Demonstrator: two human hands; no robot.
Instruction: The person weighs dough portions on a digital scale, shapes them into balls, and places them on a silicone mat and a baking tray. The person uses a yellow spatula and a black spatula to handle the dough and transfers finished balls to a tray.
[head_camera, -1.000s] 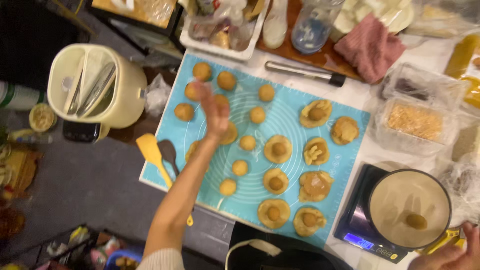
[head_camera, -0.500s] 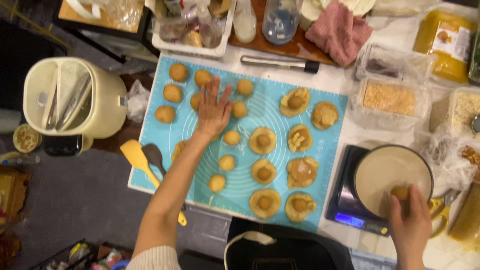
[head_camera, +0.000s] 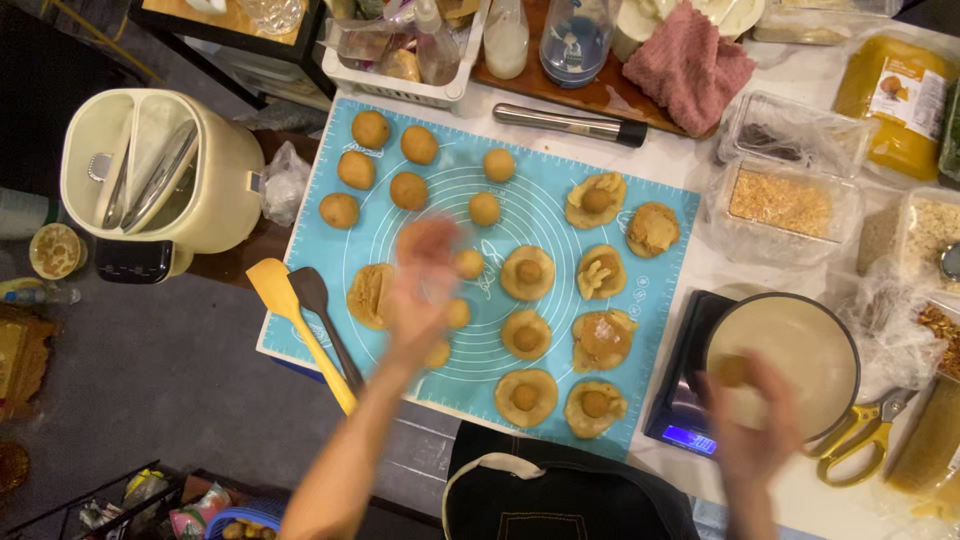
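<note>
My left hand (head_camera: 425, 290) hovers, motion-blurred, over the blue silicone mat (head_camera: 660, 300) with its fingers spread and nothing in it. Just left of it lies a flattened dough disc (head_camera: 369, 295). Round dough balls (head_camera: 409, 190) sit at the mat's far left. Flat discs topped with filling balls (head_camera: 527, 273) fill the right half. My right hand (head_camera: 752, 425), also blurred, is at the near rim of the cream pot (head_camera: 800, 335) on the kitchen scale (head_camera: 688, 420). Its fingertips are closed on a small brown ball (head_camera: 733, 370).
A yellow spatula (head_camera: 295, 320) and a dark one (head_camera: 322, 310) lie at the mat's left edge. A cream appliance (head_camera: 160, 180) stands left, a steel rolling pin (head_camera: 570, 123) behind the mat. Clear tubs of toppings (head_camera: 785, 200) and yellow scissors (head_camera: 865, 430) are at the right.
My left hand has drawn back from the mat's middle toward me. My right hand, which had reached into the pot, now has the brown ball at the pot's left side.
</note>
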